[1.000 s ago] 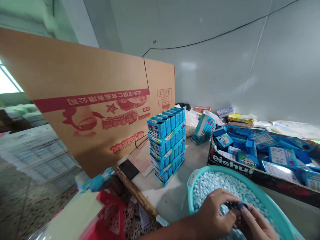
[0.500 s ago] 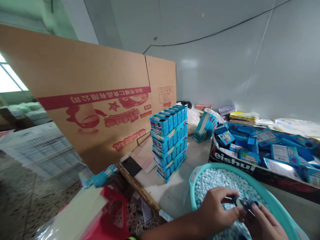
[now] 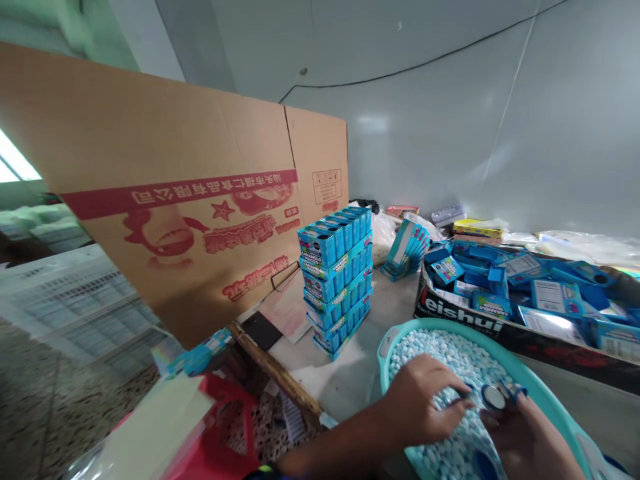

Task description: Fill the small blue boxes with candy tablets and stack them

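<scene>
My left hand (image 3: 425,403) is above a turquoise basin (image 3: 389,347) of light-blue and white candies (image 3: 450,347). Thumb and index finger pinch a small dark-blue piece (image 3: 469,391), too small to name. Facing it, my right hand (image 3: 535,437) grips a small round container (image 3: 494,398) with a silvery-white face and blue edge. Blue parts show between the right fingers, but their shape is unclear. Low in the basin, partly cut off by the frame, lies a round blue piece (image 3: 484,465).
A stack of blue printed boxes (image 3: 337,280) stands on the table (image 3: 345,380). Behind the basin, a black carton (image 3: 460,320) holds many blue boxes. A large cardboard sheet (image 3: 200,147) rises at left. A red stool (image 3: 225,427) is below, near the table's wooden edge (image 3: 275,367).
My hands have drawn slightly apart, and the container's round white face now shows more fully. The view has shifted a little.
</scene>
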Demonstrator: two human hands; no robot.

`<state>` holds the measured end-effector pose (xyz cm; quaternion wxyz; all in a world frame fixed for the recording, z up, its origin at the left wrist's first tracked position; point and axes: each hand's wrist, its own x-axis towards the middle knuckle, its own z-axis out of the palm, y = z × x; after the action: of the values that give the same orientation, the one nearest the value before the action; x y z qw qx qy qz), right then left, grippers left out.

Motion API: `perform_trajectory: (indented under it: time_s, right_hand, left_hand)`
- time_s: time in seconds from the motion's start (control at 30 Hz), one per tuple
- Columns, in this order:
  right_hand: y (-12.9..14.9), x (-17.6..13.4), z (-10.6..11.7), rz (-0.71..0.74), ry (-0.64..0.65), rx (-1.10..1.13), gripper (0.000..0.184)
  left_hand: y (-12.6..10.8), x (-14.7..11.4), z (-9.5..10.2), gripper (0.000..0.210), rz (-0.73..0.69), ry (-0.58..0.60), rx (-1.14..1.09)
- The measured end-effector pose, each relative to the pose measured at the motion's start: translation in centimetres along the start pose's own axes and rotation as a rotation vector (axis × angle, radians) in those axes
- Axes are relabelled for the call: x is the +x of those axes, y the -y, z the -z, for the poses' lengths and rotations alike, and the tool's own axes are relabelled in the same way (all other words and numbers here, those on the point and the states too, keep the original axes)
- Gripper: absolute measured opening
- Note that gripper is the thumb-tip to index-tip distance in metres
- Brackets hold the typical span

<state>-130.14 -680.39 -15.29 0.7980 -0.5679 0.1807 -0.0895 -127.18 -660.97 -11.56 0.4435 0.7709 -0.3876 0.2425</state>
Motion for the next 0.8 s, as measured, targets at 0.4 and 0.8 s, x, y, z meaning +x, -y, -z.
perform_trajectory:
  time_s: [0.4, 0.8]
  right_hand:
    - [-0.3, 0.6, -0.5, -0.230, -0.027, 0.255, 0.050]
    - [-1.2, 0.5, -0.8, 0.197, 0.057, -0.090, 0.040]
  left_hand:
    - [-1.5, 13.2, 28.1, 0.013, -0.094, -0.137, 0.916]
    - [2.6, 12.6, 27.3, 0.037, -0.268, -0.184, 0.992]
